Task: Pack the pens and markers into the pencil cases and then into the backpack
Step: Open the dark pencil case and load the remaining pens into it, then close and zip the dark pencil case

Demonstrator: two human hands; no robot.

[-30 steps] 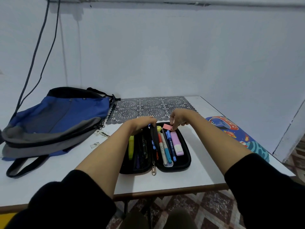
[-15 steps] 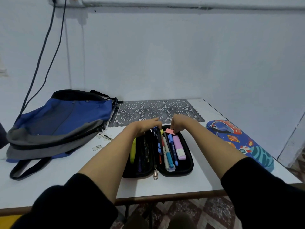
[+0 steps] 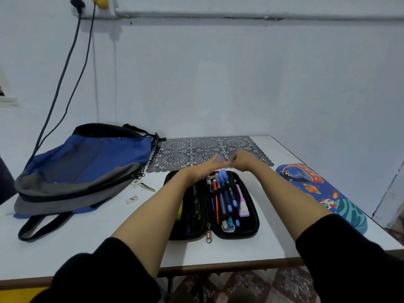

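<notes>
A black pencil case (image 3: 251,226) lies open flat on the white table (image 3: 87,241). Its right half holds several pens (image 3: 225,193) and a pink highlighter (image 3: 242,206). The left half holds dark pens and a yellow-green highlighter (image 3: 179,212), partly hidden by my forearm. My left hand (image 3: 207,166) reaches over the case's far end with its fingers stretched out. My right hand (image 3: 241,159) is curled just beyond the far rim, and a small pink piece (image 3: 227,160) shows at its fingertips. Both hands are blurred. A blue and grey backpack (image 3: 87,162) lies at the left.
A blue space-print pencil case (image 3: 317,189) lies shut at the table's right edge. A grey lace mat (image 3: 188,149) covers the back by the wall. Small paper scraps (image 3: 131,200) lie beside the backpack. Two cables (image 3: 65,68) hang down the wall behind it.
Both hands have moved away from me, from over the pens to the case's far rim, and now almost touch. The pink piece went along with my right hand.
</notes>
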